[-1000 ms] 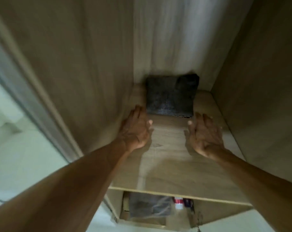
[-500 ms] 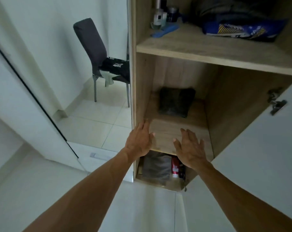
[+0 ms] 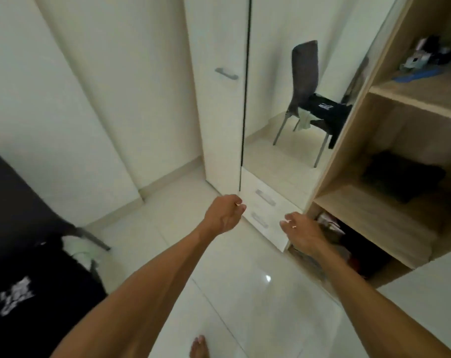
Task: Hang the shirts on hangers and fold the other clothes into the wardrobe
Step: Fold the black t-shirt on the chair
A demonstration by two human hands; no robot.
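Glossy pale tile floor under both my arms; white walls ahead. My left hand and right hand hang in the air apart from each other, fingers loosely curled, holding nothing. Just beyond them, white drawers sit below a mirrored door, which reflects a chair draped with dark clothing. Right of my right hand stands the open wooden wardrobe. On its middle shelf, above and well right of that hand, lies a folded dark garment. Upper shelf: small blurred items, cannot identify. Bottom compartment behind my right wrist: jumbled things, unclear. Far left of my left arm, a black printed shirt lies on a chair.
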